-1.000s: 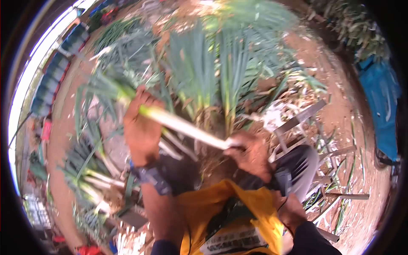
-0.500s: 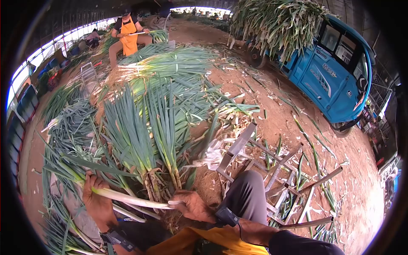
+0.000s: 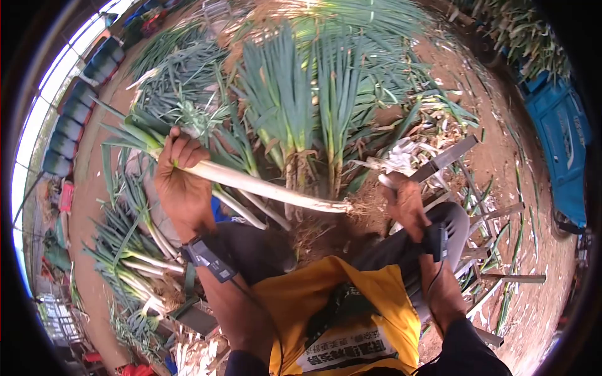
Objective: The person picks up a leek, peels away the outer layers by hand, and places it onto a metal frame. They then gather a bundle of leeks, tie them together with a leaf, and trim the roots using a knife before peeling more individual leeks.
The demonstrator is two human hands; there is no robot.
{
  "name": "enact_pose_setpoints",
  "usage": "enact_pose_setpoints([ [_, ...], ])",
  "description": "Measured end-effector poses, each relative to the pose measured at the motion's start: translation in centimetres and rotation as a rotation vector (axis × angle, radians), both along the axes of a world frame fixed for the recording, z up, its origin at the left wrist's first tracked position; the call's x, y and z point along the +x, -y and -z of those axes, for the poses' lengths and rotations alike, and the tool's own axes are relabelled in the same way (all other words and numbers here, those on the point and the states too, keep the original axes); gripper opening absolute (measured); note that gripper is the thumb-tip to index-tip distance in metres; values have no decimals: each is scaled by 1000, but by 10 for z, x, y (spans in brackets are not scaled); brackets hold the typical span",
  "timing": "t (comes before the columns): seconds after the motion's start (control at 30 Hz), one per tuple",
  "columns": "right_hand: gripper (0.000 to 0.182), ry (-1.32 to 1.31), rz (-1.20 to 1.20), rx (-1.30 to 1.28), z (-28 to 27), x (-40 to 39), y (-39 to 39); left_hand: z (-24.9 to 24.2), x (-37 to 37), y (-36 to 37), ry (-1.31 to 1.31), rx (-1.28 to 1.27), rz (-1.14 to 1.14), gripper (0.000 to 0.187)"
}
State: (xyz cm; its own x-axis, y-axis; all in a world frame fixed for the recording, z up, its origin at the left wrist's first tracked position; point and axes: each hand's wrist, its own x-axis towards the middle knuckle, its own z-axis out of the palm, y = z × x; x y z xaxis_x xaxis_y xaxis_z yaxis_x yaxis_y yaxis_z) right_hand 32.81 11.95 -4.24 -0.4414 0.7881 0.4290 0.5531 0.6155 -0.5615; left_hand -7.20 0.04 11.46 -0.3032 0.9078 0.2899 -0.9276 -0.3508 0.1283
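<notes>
My left hand [image 3: 182, 178] is wrapped round a long green onion [image 3: 263, 188] near where its white stalk turns green. The stalk slants down to the right and ends in a rooted tip. Right of that tip, apart from it, my right hand [image 3: 406, 203] is closed with slight blur; a small pale piece shows at its thumb, too unclear to name. Behind the held stalk, bunches of green onions [image 3: 279, 94] stand with brown roots down. More green onions [image 3: 141, 266] lie at the lower left.
A metal frame [image 3: 445, 156] with several bars stands by my right knee. Peeled scraps [image 3: 404, 156] lie behind it. A blue vehicle [image 3: 558, 138] is at the right edge, and blue crates [image 3: 81, 103] line the left. A yellow apron [image 3: 338, 313] covers my lap.
The view has tilted down and turned left. My right hand has come away from the stalk's root end, while my left hand still holds the green onion. The co-worker is out of view.
</notes>
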Motion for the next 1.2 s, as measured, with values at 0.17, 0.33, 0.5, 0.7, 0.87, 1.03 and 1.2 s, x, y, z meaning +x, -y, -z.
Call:
enact_pose_setpoints([
  [0.17,75,519,275,114,-62,11,-44,-5,0,4,-3,7,-32,18],
  [0.33,69,-87,-342,-161,-97,-10,-16,-6,3,1,-6,6,-31,20],
  [0.5,37,-126,-419,-254,-82,-60,46,-4,9,-3,-25,-2,-14,21],
  [0.7,18,-269,-395,-252,-62,-70,55,-4,8,-2,-31,29,4,22],
  [0.87,10,-351,-426,-340,-61,-65,56,-2,7,-2,-38,31,4,23],
  [1.03,4,-236,-304,-245,-66,-63,59,-6,12,-2,-65,53,2,23],
  [1.2,15,-288,-174,-339,-52,-51,46,-7,13,-2,-124,146,-33,20],
])
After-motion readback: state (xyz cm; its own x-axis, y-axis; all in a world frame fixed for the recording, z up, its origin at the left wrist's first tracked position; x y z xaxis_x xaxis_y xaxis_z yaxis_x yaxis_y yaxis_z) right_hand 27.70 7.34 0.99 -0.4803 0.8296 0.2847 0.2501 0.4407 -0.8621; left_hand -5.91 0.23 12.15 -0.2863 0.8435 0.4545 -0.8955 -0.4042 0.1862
